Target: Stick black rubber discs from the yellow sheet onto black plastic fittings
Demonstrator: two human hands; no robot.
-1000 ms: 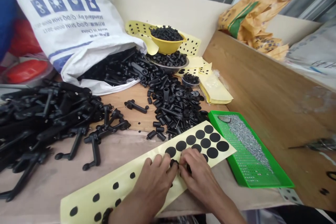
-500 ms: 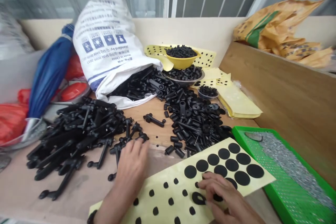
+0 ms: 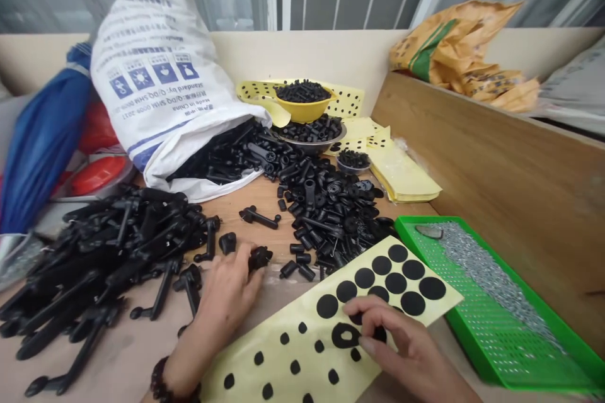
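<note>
My left hand is closed round a black plastic crank handle; the fingers hide most of the part. My right hand pinches the edge of a black ring sticker between thumb and fingertips, just over a yellow backing sheet. Round black stickers cover the sheet's far end, and small black dots dot its near part. A heap of black crank handles lies to the left of my left hand.
Loose black parts spill from a white sack at the back. A yellow bowl of small black pieces sits behind. To the right, a green tray holds metal pins beside a wooden board. A blue umbrella lies left.
The view has swung to the right. My left hand has closed on a crank handle at the heap's edge and drawn it clear. My right hand has lifted the ring sticker slightly.
</note>
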